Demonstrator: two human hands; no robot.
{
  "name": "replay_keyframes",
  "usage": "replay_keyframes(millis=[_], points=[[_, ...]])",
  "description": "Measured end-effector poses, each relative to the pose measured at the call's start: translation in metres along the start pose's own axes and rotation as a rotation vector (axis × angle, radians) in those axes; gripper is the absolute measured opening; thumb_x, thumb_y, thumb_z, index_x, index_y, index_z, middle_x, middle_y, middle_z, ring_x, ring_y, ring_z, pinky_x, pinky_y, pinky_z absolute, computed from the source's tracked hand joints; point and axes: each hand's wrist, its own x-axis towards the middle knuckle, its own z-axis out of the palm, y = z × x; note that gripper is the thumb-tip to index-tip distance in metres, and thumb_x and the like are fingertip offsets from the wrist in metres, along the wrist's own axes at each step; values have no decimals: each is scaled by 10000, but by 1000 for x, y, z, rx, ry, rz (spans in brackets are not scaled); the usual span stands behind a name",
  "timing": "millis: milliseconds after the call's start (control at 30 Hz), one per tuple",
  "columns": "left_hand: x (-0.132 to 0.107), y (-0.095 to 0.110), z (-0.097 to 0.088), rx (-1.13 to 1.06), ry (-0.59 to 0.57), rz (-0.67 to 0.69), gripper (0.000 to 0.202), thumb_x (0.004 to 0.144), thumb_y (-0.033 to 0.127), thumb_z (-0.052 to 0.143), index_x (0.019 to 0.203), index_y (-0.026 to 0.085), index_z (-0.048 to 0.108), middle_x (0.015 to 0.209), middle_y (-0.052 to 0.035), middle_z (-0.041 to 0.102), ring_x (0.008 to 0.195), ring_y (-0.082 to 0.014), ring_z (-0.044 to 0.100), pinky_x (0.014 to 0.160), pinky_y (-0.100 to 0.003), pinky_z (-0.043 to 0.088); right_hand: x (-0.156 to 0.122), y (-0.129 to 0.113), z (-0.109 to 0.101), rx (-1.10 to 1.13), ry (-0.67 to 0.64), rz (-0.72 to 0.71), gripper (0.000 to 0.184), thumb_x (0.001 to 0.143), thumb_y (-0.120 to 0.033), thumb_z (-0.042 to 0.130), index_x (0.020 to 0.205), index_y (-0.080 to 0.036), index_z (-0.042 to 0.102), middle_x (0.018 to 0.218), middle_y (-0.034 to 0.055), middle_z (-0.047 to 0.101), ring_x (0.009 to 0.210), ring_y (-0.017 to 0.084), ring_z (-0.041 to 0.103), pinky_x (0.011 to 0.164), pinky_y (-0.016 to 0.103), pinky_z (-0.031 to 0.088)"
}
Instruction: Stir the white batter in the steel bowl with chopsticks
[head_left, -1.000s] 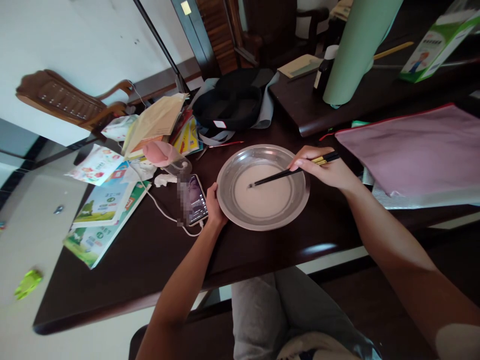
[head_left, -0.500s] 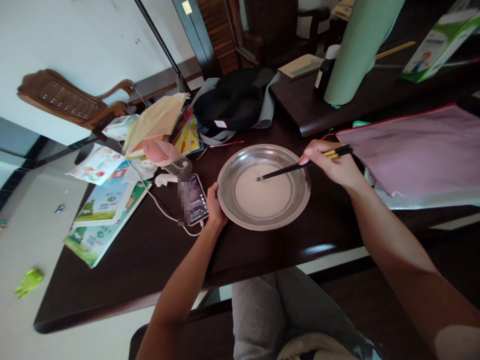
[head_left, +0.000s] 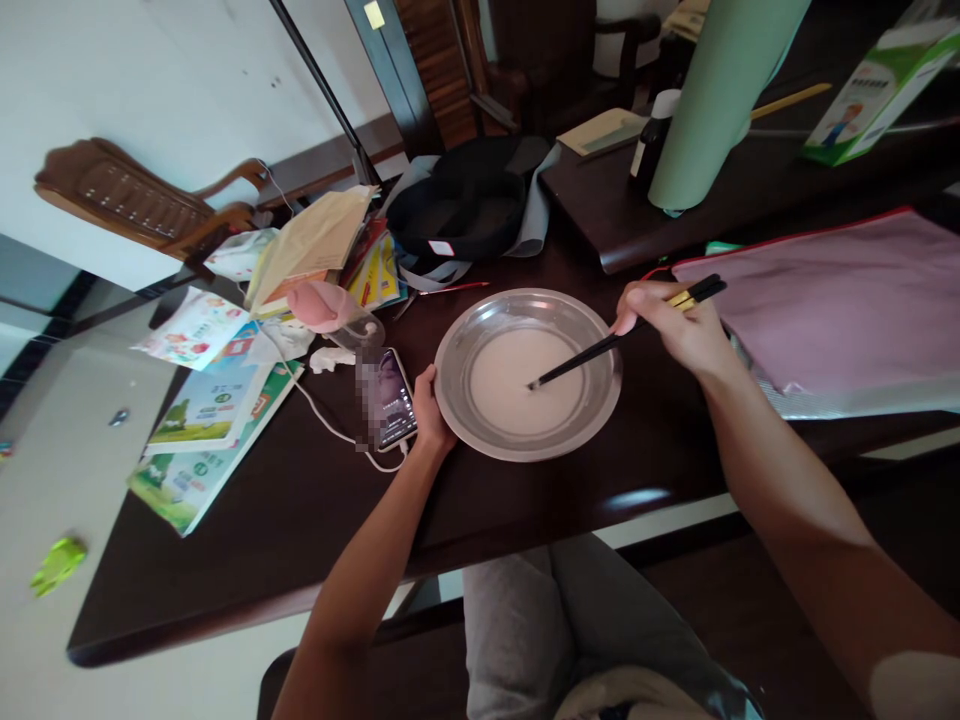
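Observation:
A shiny metal basin (head_left: pixel 600 385) stands on the dark table, with a milky white liquid (head_left: pixel 510 385) in its bottom. My left hand (head_left: pixel 433 410) grips the basin's left rim, thumb on top and the other fingers hidden beneath the side. Above the right rim, my right hand (head_left: pixel 671 325) is closed around black chopsticks (head_left: pixel 581 358) with gold bands. Their tips dip into the liquid near the middle of the basin. A phone (head_left: pixel 394 400) with a lit screen, plugged into a white cable, lies just left of my left hand.
Left of the basin are a pink-capped bottle (head_left: pixel 326 308), crumpled tissue (head_left: pixel 331 360) and booklets (head_left: pixel 210 410). Behind it sits a black bag (head_left: pixel 465 205). A pink zip pouch (head_left: pixel 832 300) lies at right. A green cylinder (head_left: pixel 720 110) and dark bottle (head_left: pixel 651 145) stand at the back right.
The chopstick tips have moved slightly toward me and to the right in the liquid. My right hand has shifted a little to the right; my left hand and the basin stay put.

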Motion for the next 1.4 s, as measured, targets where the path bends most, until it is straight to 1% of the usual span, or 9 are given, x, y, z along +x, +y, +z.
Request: replay_keyframes(millis=[133,200,333,533,733,933,1133,1300,1400], points=[[1,-1,-2,3,-7,25,256,770,417,674,625,208,643,597,21,669,593,-169,641,646,-281,516,0,-1,4,-30,-198,-6,432,909,-631,654,712,-266,777,754,32,736,712,190,660,661,344,474],[1,-1,-1,4,-13,29,249,759,418,680,629,207,651,605,20,673,594,-165,641,644,-274,513,1,-1,5,-51,-177,-20,418,896,-642,665,731,-276,781,779,33,744,731,195,666,665,346,480],[-1,0,0,12,-6,11,238,763,404,653,629,207,652,603,18,681,576,-165,624,619,-278,507,0,-1,0,-29,-14,-12,454,928,-619,639,655,-273,747,667,26,679,687,191,627,677,355,460],[-2,2,2,11,8,29,284,772,402,682,577,214,593,557,40,630,496,-135,570,598,-269,494,0,-1,5,-33,-200,-17,422,909,-622,658,712,-267,777,749,30,729,702,186,656,647,337,469],[-2,1,2,15,19,25,250,762,399,669,594,222,613,572,30,642,565,-166,608,631,-287,509,1,1,-1,-54,28,-7,468,925,-633,629,642,-274,729,671,21,682,683,195,632,688,362,475],[-2,1,2,7,3,7,241,755,396,659,606,207,657,583,16,671,556,-157,610,593,-265,493,0,-1,3,-30,-202,-8,424,893,-641,670,714,-273,782,746,30,739,703,189,666,655,342,476],[-4,2,4,-1,4,23,273,760,397,687,571,216,608,554,32,643,522,-148,606,595,-269,508,2,2,-2,-23,21,6,460,927,-627,633,631,-289,732,670,28,693,689,205,642,695,379,479],[-3,2,3,2,6,28,256,785,373,652,586,218,610,559,30,656,530,-147,595,590,-266,507,1,0,0,-22,-175,-1,420,915,-614,660,702,-269,772,735,36,719,706,196,656,672,356,474],[-3,2,3,-14,-1,22,251,769,380,672,589,216,613,558,32,657,538,-147,609,584,-256,503,1,1,1,-51,-135,-32,397,907,-606,676,720,-270,777,756,35,726,727,195,663,681,346,473]])
